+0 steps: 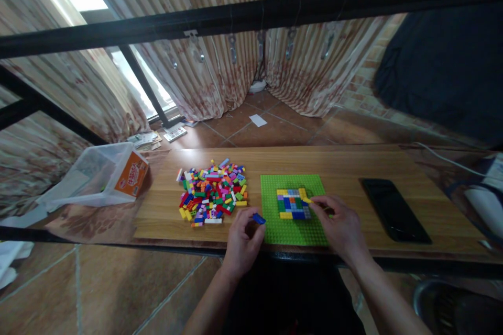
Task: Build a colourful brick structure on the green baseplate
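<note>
My left hand pinches a blue toy brick just left of the green studded baseplate. At the right side of the plate, my right hand has its fingertips closed on a yellow brick, at the upper right corner of a built block of bricks. That block is roughly rectangular, in blue, yellow, grey, green and other colours. Whether the yellow brick is pressed on or only touching, I cannot tell. A heap of loose, mixed-colour bricks lies left of the plate.
The wooden table carries a black phone-like slab on the right. A clear plastic bin with an orange label stands at the left. Beyond the table runs a black metal bar in front of striped curtains.
</note>
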### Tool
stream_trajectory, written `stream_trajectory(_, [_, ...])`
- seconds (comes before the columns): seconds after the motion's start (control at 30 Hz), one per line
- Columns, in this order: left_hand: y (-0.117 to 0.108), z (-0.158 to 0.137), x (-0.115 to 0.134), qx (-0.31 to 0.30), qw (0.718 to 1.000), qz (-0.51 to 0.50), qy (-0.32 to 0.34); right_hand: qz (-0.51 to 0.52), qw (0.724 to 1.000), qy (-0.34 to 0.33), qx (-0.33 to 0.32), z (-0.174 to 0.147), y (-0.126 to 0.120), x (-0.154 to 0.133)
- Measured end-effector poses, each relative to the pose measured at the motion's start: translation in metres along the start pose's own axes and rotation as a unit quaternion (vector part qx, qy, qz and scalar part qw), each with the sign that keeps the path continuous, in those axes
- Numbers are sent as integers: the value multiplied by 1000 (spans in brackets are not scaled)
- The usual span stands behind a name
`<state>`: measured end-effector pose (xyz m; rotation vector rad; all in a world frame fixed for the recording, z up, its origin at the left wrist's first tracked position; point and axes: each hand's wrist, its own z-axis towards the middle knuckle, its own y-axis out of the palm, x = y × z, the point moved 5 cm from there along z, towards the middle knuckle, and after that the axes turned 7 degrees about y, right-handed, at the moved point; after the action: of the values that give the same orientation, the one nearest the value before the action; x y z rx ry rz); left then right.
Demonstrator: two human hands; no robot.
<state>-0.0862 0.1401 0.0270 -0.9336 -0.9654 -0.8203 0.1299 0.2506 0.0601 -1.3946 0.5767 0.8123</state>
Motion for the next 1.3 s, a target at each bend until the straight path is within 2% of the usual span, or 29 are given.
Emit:
stream_trajectory(0.23, [-1, 4, 2, -2, 1000, 31, 2, -6, 1000, -9, -6, 2, 3, 1])
stream_trajectory(0.37, [3, 6, -2, 9, 1000, 7, -13, 8, 1000, 5, -2, -3, 2, 7])
stream_trajectory(0.47, [7, 13, -1, 19, 1000, -12, 0, 12, 1000, 19, 11, -7, -2, 14])
stream_trajectory(0.67, [24, 52, 10, 9, 995, 55, 79, -2, 996, 63, 70, -4, -19, 41])
stream_trajectory(0.87, [49, 86, 5, -29, 991, 104, 78, -35, 988, 83, 128, -2, -35, 71])
stream_trajectory(1.13, [59, 83, 0, -55, 984, 136, 102, -50, 986, 98, 125, -1, -38, 78])
stream_trajectory(1.3, [59, 85, -2, -69, 979, 159, 104, -79, 986, 76, 123, 2, -33, 76])
